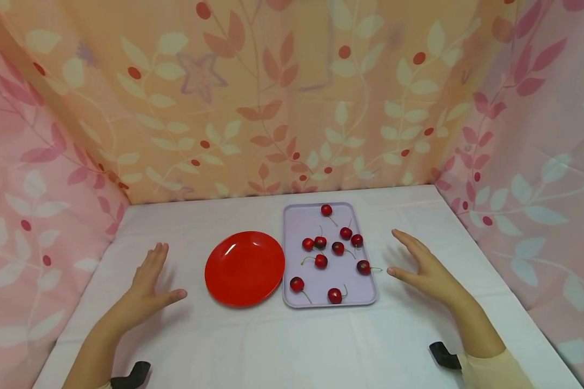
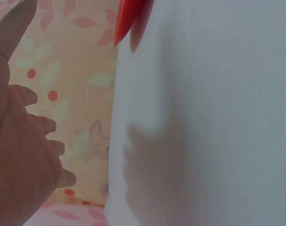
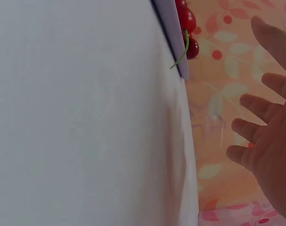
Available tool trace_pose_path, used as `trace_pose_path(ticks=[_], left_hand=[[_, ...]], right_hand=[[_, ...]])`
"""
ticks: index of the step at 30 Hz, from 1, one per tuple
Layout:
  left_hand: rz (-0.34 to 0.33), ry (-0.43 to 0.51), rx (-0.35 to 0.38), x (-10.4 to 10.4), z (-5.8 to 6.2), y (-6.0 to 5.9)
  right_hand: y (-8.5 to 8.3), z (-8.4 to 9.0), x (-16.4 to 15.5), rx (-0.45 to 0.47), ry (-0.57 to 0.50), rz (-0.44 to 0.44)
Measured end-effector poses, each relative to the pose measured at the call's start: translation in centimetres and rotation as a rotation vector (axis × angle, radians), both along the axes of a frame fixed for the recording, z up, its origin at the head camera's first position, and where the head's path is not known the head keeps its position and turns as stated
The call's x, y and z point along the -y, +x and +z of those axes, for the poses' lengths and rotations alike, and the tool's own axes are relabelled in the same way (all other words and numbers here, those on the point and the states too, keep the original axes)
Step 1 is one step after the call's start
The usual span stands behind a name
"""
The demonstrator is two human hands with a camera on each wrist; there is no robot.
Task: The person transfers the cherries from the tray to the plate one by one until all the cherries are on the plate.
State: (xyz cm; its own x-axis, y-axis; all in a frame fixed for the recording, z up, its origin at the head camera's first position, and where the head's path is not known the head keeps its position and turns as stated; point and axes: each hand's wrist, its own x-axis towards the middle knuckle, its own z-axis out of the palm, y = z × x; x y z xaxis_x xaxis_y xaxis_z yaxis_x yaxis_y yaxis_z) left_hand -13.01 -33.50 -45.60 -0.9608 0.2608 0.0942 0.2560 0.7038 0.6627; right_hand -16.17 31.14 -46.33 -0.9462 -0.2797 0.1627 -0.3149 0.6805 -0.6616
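- I see the left hand with thumb and fingers spread apart; the glossy red plate lies near, at its three o'clock.
- My right hand also holds its digits apart; ten cherries on the lavender tray lie near its nine o'clock.

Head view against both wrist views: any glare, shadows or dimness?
Head: white glare streaks on the red plate, soft shadows near the left hand and right hand. Left wrist: greyer, broad soft-edged shadow across the white tabletop. Right wrist: also dull, fainter shadow, tiny highlight on the lowest visible cherry.
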Motion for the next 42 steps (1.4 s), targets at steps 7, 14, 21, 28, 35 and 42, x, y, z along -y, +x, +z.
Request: trace_pose_path(ticks=[7, 14, 21, 28, 35, 42], left_hand=[[0.001, 0.091, 0.121, -1.9, -0.8, -0.4], [-0.019, 0.120, 0.123, -3.3, -1.6, -0.9], [-0.027, 0.130, 0.105, -3.8, -2.5, -1.4], [0.007, 0.116, 0.035, -3.1, -4.5, -1.4], [0.012, 0.128, 0.039, -3.2, -4.7, -1.4], [0.021, 0.119, 0.076, -3.6, -5.5, -1.2]], right_hand=[[-0.1, 0.4, 1.2, -0.008, -0.002, -0.023], [-0.3, -0.3, 1.1, 0.018, -0.053, -0.013], [-0.1, -0.9, 0.6, 0.037, -0.095, -0.011], [-0.1, -2.0, 0.3, 0.036, -0.123, 0.004], [-0.1, -2.6, 0.4, 0.011, -0.080, -0.013], [-0.4, -4.2, 0.5, -0.098, 0.004, 0.005]])
